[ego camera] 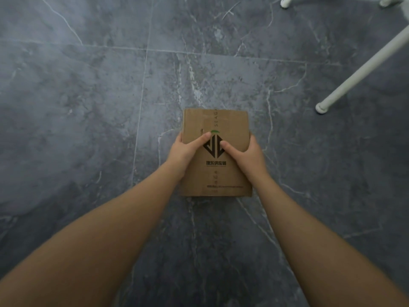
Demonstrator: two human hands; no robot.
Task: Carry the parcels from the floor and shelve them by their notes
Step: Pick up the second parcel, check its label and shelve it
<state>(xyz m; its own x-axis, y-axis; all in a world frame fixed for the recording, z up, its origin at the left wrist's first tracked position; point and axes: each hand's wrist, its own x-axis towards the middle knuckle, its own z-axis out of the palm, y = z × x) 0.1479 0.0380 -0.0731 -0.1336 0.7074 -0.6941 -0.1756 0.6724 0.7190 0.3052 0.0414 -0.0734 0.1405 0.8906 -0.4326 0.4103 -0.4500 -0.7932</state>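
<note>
Dim, flat, bluish light; a pale sheen lies on the floor [88,89] at the upper left, darker toward the lower corners. Soft focus throughout. Wide-angle stretch enlarges the forearms at the bottom edges.

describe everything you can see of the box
The box is a plain brown cardboard parcel, closed, its broad top facing the camera. It carries a black diamond logo with a green mark above it, plus printed text too blurred to read. No note shows. The left hand and right hand grip its sides, thumbs on top, above the floor.
</note>
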